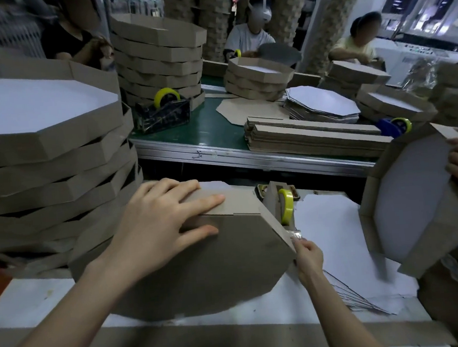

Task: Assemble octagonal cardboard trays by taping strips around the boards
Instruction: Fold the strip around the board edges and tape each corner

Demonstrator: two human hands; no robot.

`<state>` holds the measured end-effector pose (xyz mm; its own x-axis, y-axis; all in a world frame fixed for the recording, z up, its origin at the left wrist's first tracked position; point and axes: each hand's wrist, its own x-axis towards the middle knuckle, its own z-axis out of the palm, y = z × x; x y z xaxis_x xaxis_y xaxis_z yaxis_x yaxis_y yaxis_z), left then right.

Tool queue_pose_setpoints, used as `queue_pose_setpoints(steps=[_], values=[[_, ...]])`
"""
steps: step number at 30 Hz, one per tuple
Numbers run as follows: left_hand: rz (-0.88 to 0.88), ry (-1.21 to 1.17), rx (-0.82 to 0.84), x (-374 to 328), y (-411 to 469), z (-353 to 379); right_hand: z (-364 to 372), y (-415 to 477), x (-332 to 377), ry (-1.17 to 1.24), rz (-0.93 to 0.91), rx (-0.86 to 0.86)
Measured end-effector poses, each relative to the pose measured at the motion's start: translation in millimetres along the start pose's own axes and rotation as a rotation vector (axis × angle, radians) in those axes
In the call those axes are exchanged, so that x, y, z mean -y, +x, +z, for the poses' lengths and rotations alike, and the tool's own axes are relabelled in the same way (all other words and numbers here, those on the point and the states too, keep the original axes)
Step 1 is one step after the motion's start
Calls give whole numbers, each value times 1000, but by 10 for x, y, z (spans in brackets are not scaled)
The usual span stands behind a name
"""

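left hand (157, 224) presses flat on the brown octagonal cardboard tray (217, 271); right hand (308, 257) pinches clear tape (296, 234) at its edge.

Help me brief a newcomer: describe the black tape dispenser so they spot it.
Look to the green belt. At its left end, before a tall tray stack, sits the dispenser. Its body is black; the belt's other dispenser is blue.

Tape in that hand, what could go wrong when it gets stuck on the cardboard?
The tape piece pinched by the right hand looks crinkled, so it might stick to itself or go on crooked. If the left hand lets up on the strip, that strip could shift off the board before it is taped.
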<state>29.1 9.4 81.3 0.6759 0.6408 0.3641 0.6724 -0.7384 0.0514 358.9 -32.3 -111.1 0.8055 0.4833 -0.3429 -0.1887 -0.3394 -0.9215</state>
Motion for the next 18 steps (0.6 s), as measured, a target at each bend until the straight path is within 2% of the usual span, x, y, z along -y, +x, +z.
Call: queue_pose_setpoints(steps=[3, 9, 14, 18], values=[[-19, -19, -2, 34, -22, 1, -14, 26, -99, -36, -73, -10], [-45, -34, -4, 77, -52, 7, 8, 143, -187, -7, -103, 20], [-55, -59, -37, 107, -83, 25, -168, 187, -390, -95, -93, -18], [-59, -67, -47, 130, -100, 25, -173, 1, -394, -188, -175, 2]])
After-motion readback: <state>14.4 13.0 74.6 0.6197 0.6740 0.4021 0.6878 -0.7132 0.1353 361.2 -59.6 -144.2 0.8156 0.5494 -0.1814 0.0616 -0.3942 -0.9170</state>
